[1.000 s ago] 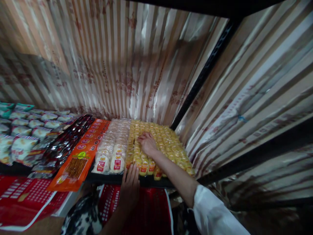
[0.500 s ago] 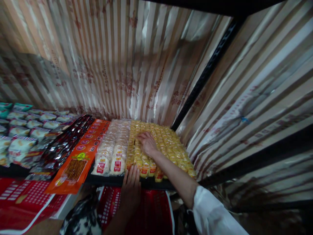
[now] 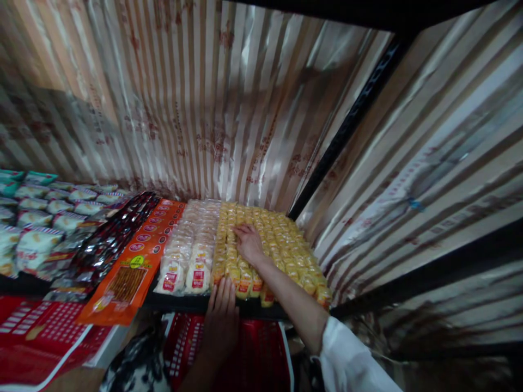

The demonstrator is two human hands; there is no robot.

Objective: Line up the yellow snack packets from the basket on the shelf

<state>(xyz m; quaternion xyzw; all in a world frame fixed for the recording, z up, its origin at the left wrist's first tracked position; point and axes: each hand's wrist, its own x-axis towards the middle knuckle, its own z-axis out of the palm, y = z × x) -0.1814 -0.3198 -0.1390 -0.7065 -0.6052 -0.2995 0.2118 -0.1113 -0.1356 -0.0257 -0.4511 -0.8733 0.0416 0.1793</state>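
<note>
Rows of small yellow snack packs [image 3: 286, 245] in clear wrap lie close together at the right end of the dark shelf. My right hand [image 3: 249, 243] reaches across and rests on top of them, fingers stretched out. At the front edge, my left hand [image 3: 222, 310] has its straight fingertips against the nearest yellow packs at the left of the block. Beside them, to the left, stand two rows of white round crackers [image 3: 198, 269] in clear wrap with red labels. Neither hand appears to grip anything.
Farther left lie orange snack bags [image 3: 126, 277], dark shiny packets [image 3: 102, 242] and several white bags [image 3: 36, 245]. Red baskets [image 3: 265, 348] stand under the shelf edge [image 3: 257, 310]. A black post [image 3: 347, 125] rises at the back right corner, before striped sheeting [image 3: 196, 98].
The view has shifted slightly. Both hands keep nearly the same places on the yellow packs, and no pack has visibly been lifted.
</note>
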